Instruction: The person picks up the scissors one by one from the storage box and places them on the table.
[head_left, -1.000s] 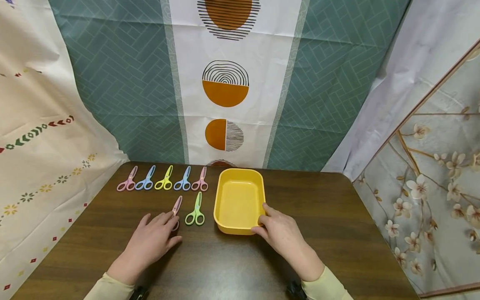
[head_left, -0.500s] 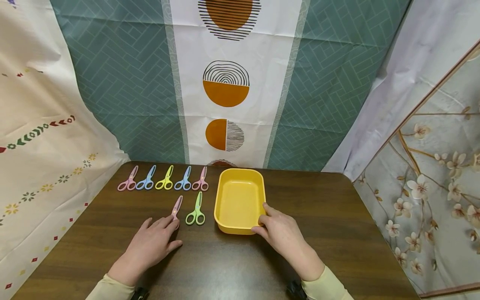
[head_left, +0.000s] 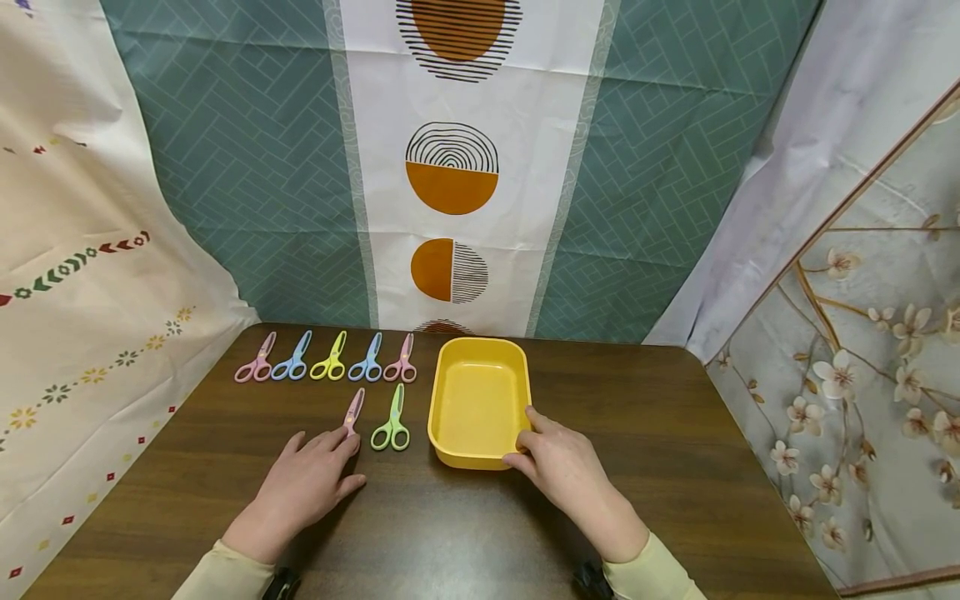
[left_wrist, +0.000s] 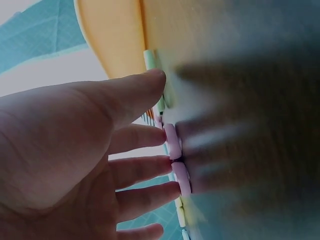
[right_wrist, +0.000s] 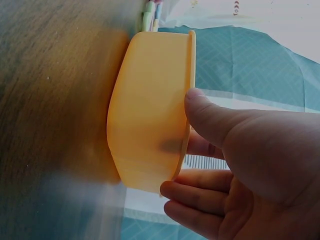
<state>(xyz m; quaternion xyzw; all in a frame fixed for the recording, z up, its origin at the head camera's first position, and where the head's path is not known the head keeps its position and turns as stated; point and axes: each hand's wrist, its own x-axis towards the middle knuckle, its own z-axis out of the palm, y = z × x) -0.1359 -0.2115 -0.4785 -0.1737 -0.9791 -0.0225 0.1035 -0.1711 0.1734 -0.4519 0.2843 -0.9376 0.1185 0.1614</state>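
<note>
My left hand (head_left: 306,483) lies over the table with fingers extended, their tips touching the handle loops of the pink scissors (head_left: 355,410). In the left wrist view those pink loops (left_wrist: 173,142) meet the fingertips, while the thumb (left_wrist: 145,89) stays apart, near the green scissors (left_wrist: 150,60). Those green scissors (head_left: 391,429) lie just right of the pink pair, blades pointing away. A yellow plastic tray (head_left: 444,457) stands right of both. My right hand (head_left: 562,467) grips its near right corner; in the right wrist view the thumb (right_wrist: 197,100) presses the rim of the tray (right_wrist: 145,100).
Along the far left of the brown wooden table (head_left: 645,417) runs a row of scissors: pink (head_left: 258,363), blue (head_left: 291,363), yellow (head_left: 328,363), blue (head_left: 366,363) and pink (head_left: 401,365). A patterned cloth (head_left: 300,167) hangs behind the table.
My left hand's fingertips drew back a little along the pink scissors, then edged forward, and the scissors shifted slightly away from me. The right hand and tray stayed in place.
</note>
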